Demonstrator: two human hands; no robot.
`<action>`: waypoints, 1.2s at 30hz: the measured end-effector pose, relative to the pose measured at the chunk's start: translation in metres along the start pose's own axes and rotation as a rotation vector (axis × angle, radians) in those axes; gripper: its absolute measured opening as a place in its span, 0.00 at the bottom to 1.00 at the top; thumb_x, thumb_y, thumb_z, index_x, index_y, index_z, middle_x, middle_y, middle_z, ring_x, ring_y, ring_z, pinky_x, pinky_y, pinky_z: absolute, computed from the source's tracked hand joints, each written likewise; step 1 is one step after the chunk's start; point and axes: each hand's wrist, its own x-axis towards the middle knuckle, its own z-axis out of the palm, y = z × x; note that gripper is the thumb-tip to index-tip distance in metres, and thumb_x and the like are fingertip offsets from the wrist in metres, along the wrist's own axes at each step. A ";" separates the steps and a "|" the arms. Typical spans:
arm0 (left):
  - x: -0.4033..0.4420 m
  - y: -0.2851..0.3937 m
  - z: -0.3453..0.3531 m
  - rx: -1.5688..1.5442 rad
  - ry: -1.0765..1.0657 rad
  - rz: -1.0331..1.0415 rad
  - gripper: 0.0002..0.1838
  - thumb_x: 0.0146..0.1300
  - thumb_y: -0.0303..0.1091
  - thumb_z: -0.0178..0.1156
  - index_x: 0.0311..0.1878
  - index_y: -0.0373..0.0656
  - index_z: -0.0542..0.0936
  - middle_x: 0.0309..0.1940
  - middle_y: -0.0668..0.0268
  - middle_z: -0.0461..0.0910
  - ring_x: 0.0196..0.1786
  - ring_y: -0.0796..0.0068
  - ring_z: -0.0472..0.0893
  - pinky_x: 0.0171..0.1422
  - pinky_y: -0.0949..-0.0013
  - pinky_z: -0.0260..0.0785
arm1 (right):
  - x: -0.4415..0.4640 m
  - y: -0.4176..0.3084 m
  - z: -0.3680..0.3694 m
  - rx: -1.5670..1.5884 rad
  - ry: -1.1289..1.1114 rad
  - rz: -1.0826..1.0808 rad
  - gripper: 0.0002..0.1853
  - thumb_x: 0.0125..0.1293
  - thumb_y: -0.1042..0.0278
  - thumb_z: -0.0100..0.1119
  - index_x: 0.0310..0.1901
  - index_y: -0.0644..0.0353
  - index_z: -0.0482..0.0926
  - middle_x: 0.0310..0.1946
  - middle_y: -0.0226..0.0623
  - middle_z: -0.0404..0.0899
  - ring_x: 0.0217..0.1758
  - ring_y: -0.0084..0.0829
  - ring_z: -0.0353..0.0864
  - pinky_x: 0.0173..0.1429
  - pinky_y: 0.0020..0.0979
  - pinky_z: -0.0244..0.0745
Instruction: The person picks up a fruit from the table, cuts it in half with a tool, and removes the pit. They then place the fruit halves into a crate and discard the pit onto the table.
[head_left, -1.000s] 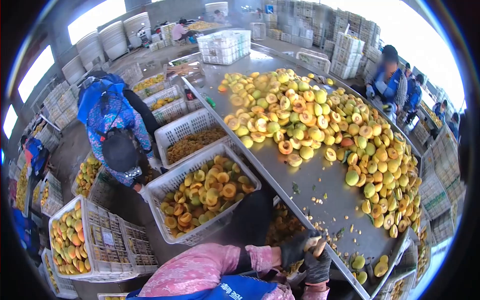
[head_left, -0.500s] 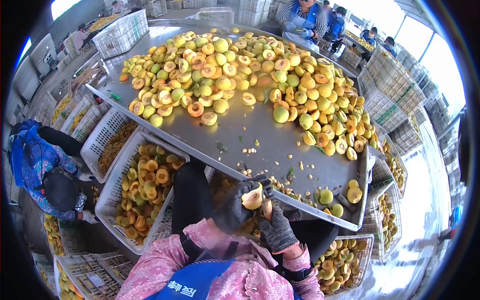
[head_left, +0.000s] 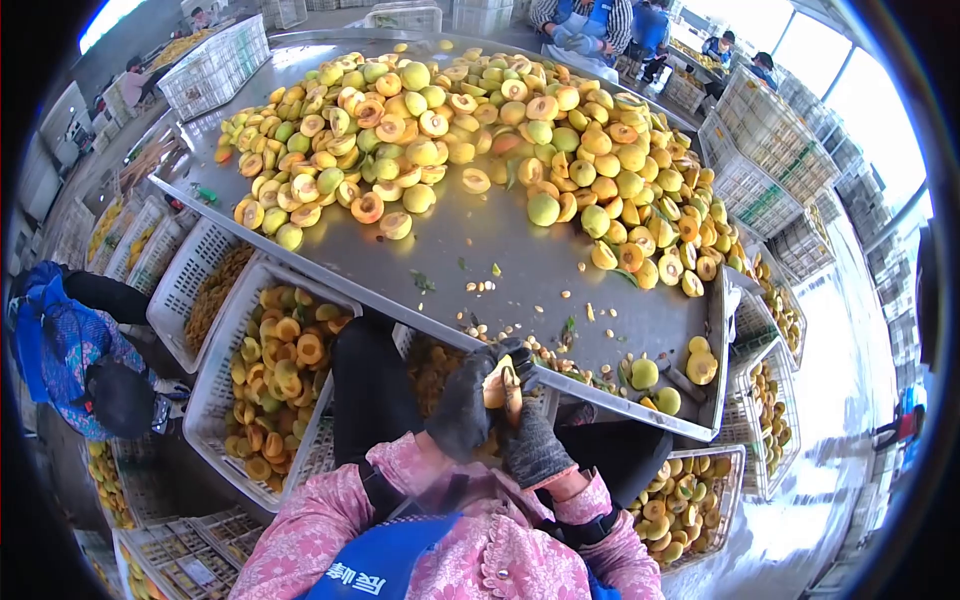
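Note:
Both gloved hands meet at the near edge of the metal table (head_left: 440, 275). My left hand (head_left: 465, 400), in a dark glove, is closed on a pale yellow fruit piece (head_left: 497, 382). Beside it my right hand (head_left: 532, 445), in a grey glove, is wrapped round a small tool with a brownish handle (head_left: 513, 400); its working end is hidden by the fruit and fingers. A large heap of halved yellow fruit (head_left: 600, 150) lies across the table. Loose pits (head_left: 480, 330) and a few whole fruits (head_left: 644, 374) lie near the front edge.
A crate of fruit halves (head_left: 215, 400) stands at my left, another (head_left: 735, 500) at my right. A co-worker (head_left: 80, 350) bends over at the far left; another person (head_left: 590, 30) is across the table. Stacked crates (head_left: 770, 140) stand at the right.
The view has swung right and down from the left-hand crates. Both hands stay together; the fruit piece now shows at a narrower angle between them.

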 end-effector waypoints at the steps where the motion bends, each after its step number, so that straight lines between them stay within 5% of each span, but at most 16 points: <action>1: 0.000 -0.003 0.000 -0.001 0.025 -0.013 0.19 0.67 0.33 0.43 0.58 0.34 0.68 0.51 0.60 0.74 0.54 0.72 0.73 0.61 0.69 0.64 | -0.004 -0.012 -0.001 -0.122 0.002 -0.009 0.27 0.59 0.78 0.52 0.61 0.64 0.61 0.45 0.42 0.72 0.49 0.35 0.71 0.54 0.33 0.67; 4: 0.000 -0.010 -0.003 0.009 0.049 -0.030 0.19 0.67 0.34 0.40 0.56 0.34 0.70 0.49 0.59 0.75 0.53 0.71 0.74 0.60 0.67 0.64 | -0.014 -0.025 -0.001 -0.209 -0.016 0.067 0.20 0.60 0.76 0.53 0.54 0.65 0.66 0.38 0.39 0.73 0.42 0.32 0.73 0.48 0.33 0.70; 7: -0.001 0.006 -0.003 0.124 0.005 -0.009 0.19 0.66 0.35 0.41 0.54 0.34 0.72 0.48 0.60 0.76 0.52 0.71 0.74 0.60 0.67 0.64 | -0.013 -0.031 -0.003 -0.316 -0.126 0.114 0.23 0.61 0.66 0.54 0.55 0.65 0.63 0.40 0.55 0.72 0.44 0.46 0.75 0.42 0.41 0.68; 10: 0.000 0.001 -0.017 0.333 -0.101 -0.010 0.16 0.63 0.31 0.45 0.51 0.35 0.73 0.44 0.58 0.78 0.48 0.68 0.77 0.55 0.66 0.67 | -0.016 -0.015 -0.001 -0.025 -0.114 0.246 0.12 0.60 0.72 0.54 0.45 0.65 0.69 0.35 0.41 0.75 0.39 0.30 0.74 0.41 0.32 0.70; 13: -0.001 -0.017 -0.039 0.540 -0.262 0.040 0.15 0.60 0.28 0.47 0.49 0.36 0.74 0.41 0.55 0.79 0.45 0.65 0.79 0.52 0.65 0.69 | -0.020 -0.026 -0.010 -0.110 -0.221 0.174 0.12 0.61 0.70 0.55 0.44 0.65 0.70 0.34 0.40 0.75 0.38 0.28 0.74 0.40 0.33 0.70; 15: 0.000 -0.024 -0.044 0.767 -0.267 0.291 0.15 0.58 0.26 0.48 0.48 0.37 0.74 0.39 0.54 0.79 0.44 0.63 0.80 0.50 0.64 0.70 | -0.018 -0.047 -0.017 -0.053 -0.273 0.075 0.17 0.63 0.68 0.52 0.51 0.66 0.66 0.39 0.50 0.74 0.41 0.40 0.76 0.43 0.37 0.71; 18: -0.006 -0.022 -0.034 0.753 -0.196 0.120 0.14 0.58 0.27 0.50 0.47 0.38 0.77 0.39 0.55 0.80 0.43 0.65 0.80 0.51 0.65 0.70 | -0.024 -0.041 -0.015 0.069 -0.282 0.047 0.16 0.61 0.71 0.50 0.50 0.67 0.68 0.43 0.55 0.74 0.40 0.47 0.77 0.44 0.39 0.72; 21: -0.013 -0.069 -0.036 0.168 -0.057 -0.327 0.13 0.59 0.28 0.51 0.46 0.37 0.79 0.39 0.58 0.81 0.42 0.68 0.80 0.51 0.67 0.71 | -0.027 -0.030 -0.019 -0.172 -0.467 0.000 0.13 0.61 0.71 0.53 0.47 0.66 0.71 0.35 0.43 0.76 0.35 0.36 0.76 0.41 0.34 0.71; 23: -0.015 -0.060 -0.028 0.200 -0.078 -0.250 0.13 0.60 0.30 0.52 0.45 0.36 0.80 0.40 0.60 0.81 0.42 0.71 0.80 0.52 0.69 0.71 | -0.034 -0.022 -0.022 -0.144 -0.510 0.084 0.13 0.61 0.69 0.55 0.46 0.65 0.72 0.31 0.35 0.77 0.32 0.28 0.75 0.36 0.29 0.70; 26: -0.022 -0.063 -0.016 -0.131 -0.010 -0.376 0.15 0.63 0.36 0.52 0.44 0.34 0.79 0.40 0.59 0.81 0.41 0.72 0.79 0.49 0.69 0.72 | -0.051 -0.019 -0.017 0.350 -0.373 0.468 0.12 0.61 0.67 0.54 0.45 0.61 0.73 0.30 0.31 0.75 0.27 0.25 0.74 0.29 0.25 0.69; 28: -0.019 -0.063 -0.018 0.076 -0.184 -0.096 0.17 0.66 0.37 0.47 0.45 0.34 0.79 0.43 0.59 0.80 0.45 0.73 0.79 0.52 0.69 0.71 | -0.053 -0.034 -0.016 0.695 -0.232 0.747 0.11 0.63 0.64 0.49 0.45 0.58 0.73 0.31 0.34 0.75 0.25 0.30 0.75 0.26 0.28 0.70; 31: -0.024 -0.024 0.000 -0.734 -0.123 -0.480 0.17 0.65 0.42 0.50 0.44 0.36 0.76 0.32 0.62 0.77 0.33 0.70 0.77 0.40 0.66 0.74 | -0.058 -0.014 -0.017 0.743 -0.192 0.829 0.13 0.64 0.60 0.50 0.45 0.59 0.72 0.28 0.32 0.73 0.22 0.25 0.72 0.22 0.25 0.67; 32: -0.023 -0.028 0.002 -0.771 -0.022 -0.553 0.16 0.65 0.42 0.51 0.43 0.37 0.75 0.32 0.62 0.76 0.32 0.68 0.77 0.39 0.65 0.74 | -0.062 -0.006 -0.020 0.804 -0.231 0.761 0.13 0.63 0.60 0.51 0.44 0.60 0.72 0.27 0.31 0.73 0.22 0.24 0.71 0.21 0.24 0.66; 33: -0.026 -0.031 -0.001 -0.372 0.050 -0.271 0.15 0.64 0.41 0.50 0.43 0.38 0.75 0.32 0.62 0.76 0.33 0.67 0.77 0.39 0.64 0.73 | -0.065 -0.001 -0.023 0.866 -0.269 0.685 0.13 0.63 0.61 0.52 0.44 0.60 0.72 0.26 0.30 0.73 0.21 0.23 0.70 0.20 0.24 0.65; 35: -0.026 -0.043 -0.029 0.694 -0.020 -0.020 0.20 0.53 0.28 0.57 0.52 0.40 0.71 0.43 0.56 0.76 0.48 0.58 0.76 0.55 0.60 0.66 | -0.061 -0.012 -0.018 0.945 -0.257 0.536 0.12 0.61 0.67 0.55 0.44 0.61 0.72 0.28 0.30 0.73 0.26 0.23 0.73 0.25 0.23 0.69; 36: -0.022 -0.039 -0.038 0.735 0.069 0.189 0.12 0.59 0.33 0.54 0.46 0.43 0.74 0.38 0.56 0.75 0.45 0.59 0.74 0.54 0.62 0.66 | -0.062 -0.006 -0.017 0.980 -0.179 0.539 0.12 0.60 0.69 0.56 0.45 0.61 0.72 0.28 0.30 0.73 0.28 0.23 0.74 0.28 0.23 0.70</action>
